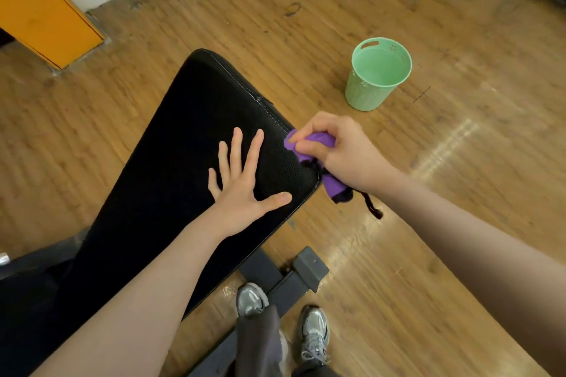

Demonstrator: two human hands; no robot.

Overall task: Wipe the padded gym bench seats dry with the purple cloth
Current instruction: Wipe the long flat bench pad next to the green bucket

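A black padded bench seat [183, 144] runs from the lower left up to the middle of the head view. My left hand [245, 177] lies flat on it with fingers spread, near its right edge. My right hand [340, 150] grips the bunched purple cloth [321, 144] against the seat's right edge and corner. Part of the cloth and a dark frayed end [372, 208] hang below the hand, over the floor.
A light green plastic bucket [378, 76] stands on the wooden floor to the right of the bench. The bench's grey metal base [294, 275] sits by my two shoes [314, 333]. An orange panel [39, 9] stands at the upper left.
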